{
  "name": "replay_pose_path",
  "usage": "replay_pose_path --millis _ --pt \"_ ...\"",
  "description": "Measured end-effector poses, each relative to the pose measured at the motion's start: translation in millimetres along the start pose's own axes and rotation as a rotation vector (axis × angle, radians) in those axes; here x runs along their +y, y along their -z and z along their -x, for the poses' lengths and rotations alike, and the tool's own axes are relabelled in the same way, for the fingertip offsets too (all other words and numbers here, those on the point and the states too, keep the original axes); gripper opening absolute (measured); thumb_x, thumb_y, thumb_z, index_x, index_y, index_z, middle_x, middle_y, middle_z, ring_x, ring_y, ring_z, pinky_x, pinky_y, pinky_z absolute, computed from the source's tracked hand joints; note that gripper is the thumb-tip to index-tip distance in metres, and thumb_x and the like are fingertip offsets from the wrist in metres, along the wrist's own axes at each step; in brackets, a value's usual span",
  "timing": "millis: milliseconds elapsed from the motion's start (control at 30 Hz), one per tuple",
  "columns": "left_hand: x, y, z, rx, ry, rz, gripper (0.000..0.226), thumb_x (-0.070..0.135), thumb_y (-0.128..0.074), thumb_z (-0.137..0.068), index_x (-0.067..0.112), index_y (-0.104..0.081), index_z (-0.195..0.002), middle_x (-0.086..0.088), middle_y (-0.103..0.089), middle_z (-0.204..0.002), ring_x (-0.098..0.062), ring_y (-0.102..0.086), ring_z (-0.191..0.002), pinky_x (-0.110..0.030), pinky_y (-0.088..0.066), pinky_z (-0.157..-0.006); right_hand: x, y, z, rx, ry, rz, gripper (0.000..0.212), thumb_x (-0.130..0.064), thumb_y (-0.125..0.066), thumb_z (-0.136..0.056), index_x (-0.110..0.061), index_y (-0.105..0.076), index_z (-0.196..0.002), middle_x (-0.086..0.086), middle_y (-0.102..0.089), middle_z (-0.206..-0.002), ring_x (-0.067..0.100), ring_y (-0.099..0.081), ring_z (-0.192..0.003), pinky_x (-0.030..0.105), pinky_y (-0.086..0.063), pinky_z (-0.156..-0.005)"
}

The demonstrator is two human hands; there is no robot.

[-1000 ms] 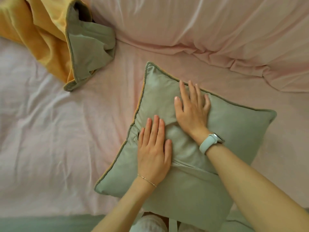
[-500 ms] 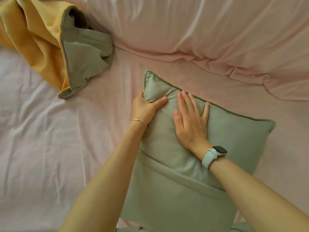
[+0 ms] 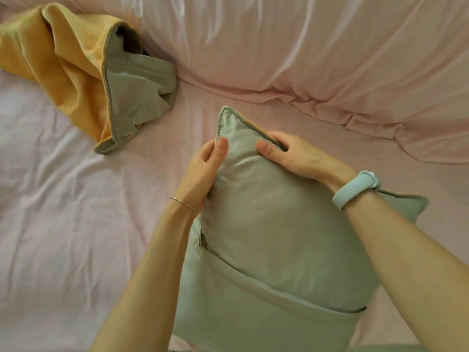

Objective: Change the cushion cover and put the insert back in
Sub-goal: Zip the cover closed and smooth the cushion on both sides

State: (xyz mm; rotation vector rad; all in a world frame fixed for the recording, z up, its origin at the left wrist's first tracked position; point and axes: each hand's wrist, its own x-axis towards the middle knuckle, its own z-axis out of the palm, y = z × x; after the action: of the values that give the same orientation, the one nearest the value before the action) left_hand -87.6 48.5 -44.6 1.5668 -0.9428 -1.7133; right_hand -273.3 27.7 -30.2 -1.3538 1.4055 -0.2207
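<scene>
A plump sage-green cushion (image 3: pixel 274 245) lies on the pink bed, zipper side up, its far corner lifted toward me. My left hand (image 3: pixel 205 168) grips the cushion's left edge just below that corner, thumb on top. My right hand (image 3: pixel 291 153), with a pale watch on the wrist, grips the top edge to the right of the corner, fingers curled over the piped seam. The zipper line (image 3: pixel 279 290) runs across the lower part and looks closed. An empty yellow and green cover (image 3: pixel 83 72) lies crumpled at the far left.
A pink sheet (image 3: pixel 63 224) covers the bed, wrinkled on the left. A large pink pillow or duvet (image 3: pixel 317 47) is heaped along the back and right.
My right hand went from lying flat on the cushion to gripping its top edge. My left hand slid up toward the corner, and the corner has risen off the bed.
</scene>
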Motion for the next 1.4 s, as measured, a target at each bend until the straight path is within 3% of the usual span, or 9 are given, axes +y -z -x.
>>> replay_pose_path --millis 233,367,467,633,767,867,967,1067,1400 --pt "0 -14 11 0.176 -0.017 0.196 0.022 0.004 -0.069 -0.076 0.009 -0.067 -0.097 -0.008 -0.068 -0.09 -0.018 -0.064 -0.08 -0.031 -0.054 -0.076 -12 -10 -3 0.022 0.151 0.018 0.053 -0.032 -0.066 -0.084 -0.025 -0.046 -0.133 -0.012 -0.055 -0.124 0.004 -0.05 -0.115 0.02 -0.039 -0.098" --pt "-4 -24 10 0.318 -0.116 0.176 0.007 0.009 -0.069 -0.08 0.014 -0.065 -0.077 0.008 -0.065 -0.069 -0.005 -0.056 -0.065 -0.022 -0.049 -0.065 -14 -28 -1 0.306 0.102 0.078 0.012 -0.032 -0.063 -0.086 -0.024 -0.059 -0.078 -0.003 -0.064 -0.084 0.018 -0.059 -0.087 0.037 -0.045 -0.077" --pt "-7 -24 3 0.438 -0.147 0.092 0.029 0.023 -0.068 -0.083 0.02 -0.055 -0.058 0.015 -0.049 -0.048 -0.002 -0.042 -0.052 -0.02 -0.039 -0.056 -23 -40 1 0.463 0.085 0.361 0.044 -0.046 -0.049 -0.091 -0.021 -0.036 -0.058 0.011 -0.064 -0.082 0.031 -0.055 -0.084 0.032 -0.027 -0.063" --pt "-14 -6 -3 0.583 -0.167 0.002 0.04 0.028 -0.068 -0.083 0.02 -0.043 -0.053 0.011 -0.035 -0.052 0.0 -0.029 -0.049 -0.023 -0.03 -0.052 -26 -32 -1 0.406 0.135 0.448 0.04 -0.047 -0.034 -0.095 -0.024 -0.06 -0.115 0.0 -0.061 -0.122 0.02 -0.05 -0.117 0.036 -0.028 -0.099" --pt "-21 28 3 0.718 0.024 -0.158 0.025 0.037 -0.063 -0.085 0.014 -0.058 -0.092 -0.002 -0.06 -0.092 -0.009 -0.054 -0.082 -0.025 -0.038 -0.076 22 -30 39 0.78 0.098 0.536 0.049 -0.032 -0.03 -0.09 -0.015 -0.056 -0.127 0.007 -0.056 -0.131 0.024 -0.044 -0.128 0.054 -0.013 -0.109" --pt "-13 32 1 0.682 -0.015 -0.665 0.058 0.04 -0.053 -0.089 0.016 -0.035 -0.139 -0.007 -0.036 -0.145 -0.025 -0.033 -0.133 -0.037 -0.027 -0.104 62 -46 68 0.709 -0.119 0.509 0.06 -0.037 -0.018 -0.088 -0.017 -0.043 -0.139 0.009 -0.037 -0.147 0.024 -0.026 -0.139 0.059 -0.003 -0.109" --pt "1 -4 -2 0.487 -0.364 -1.091 0.062 0.05 -0.034 -0.086 0.027 -0.032 -0.143 -0.004 -0.026 -0.152 -0.027 -0.016 -0.142 -0.05 -0.011 -0.111 78 -56 70 0.675 -0.14 0.56 0.061 -0.037 -0.021 -0.087 -0.014 -0.041 -0.14 0.013 -0.032 -0.149 0.029 -0.024 -0.14 0.063 -0.006 -0.107" --pt "-13 -41 -1 0.187 -0.386 -1.403 0.069 0.064 -0.013 -0.08 0.038 -0.025 -0.143 0.0 -0.02 -0.155 -0.028 -0.004 -0.144 -0.062 0.005 -0.107 80 -43 55 0.664 -0.045 0.713 0.058 -0.033 -0.032 -0.083 -0.014 -0.048 -0.135 0.014 -0.037 -0.146 0.03 -0.03 -0.137 0.064 -0.009 -0.106" --pt "-58 -28 -4 0.209 -0.229 -1.435 0.076 0.071 -0.016 -0.078 0.036 -0.024 -0.144 -0.001 -0.011 -0.156 -0.025 -0.001 -0.144 -0.059 0.006 -0.11 161 -58 80 0.725 -0.192 0.504 0.06 -0.042 -0.029 -0.09 -0.019 -0.024 -0.145 0.01 -0.027 -0.151 0.027 -0.017 -0.139 0.057 -0.014 -0.109"
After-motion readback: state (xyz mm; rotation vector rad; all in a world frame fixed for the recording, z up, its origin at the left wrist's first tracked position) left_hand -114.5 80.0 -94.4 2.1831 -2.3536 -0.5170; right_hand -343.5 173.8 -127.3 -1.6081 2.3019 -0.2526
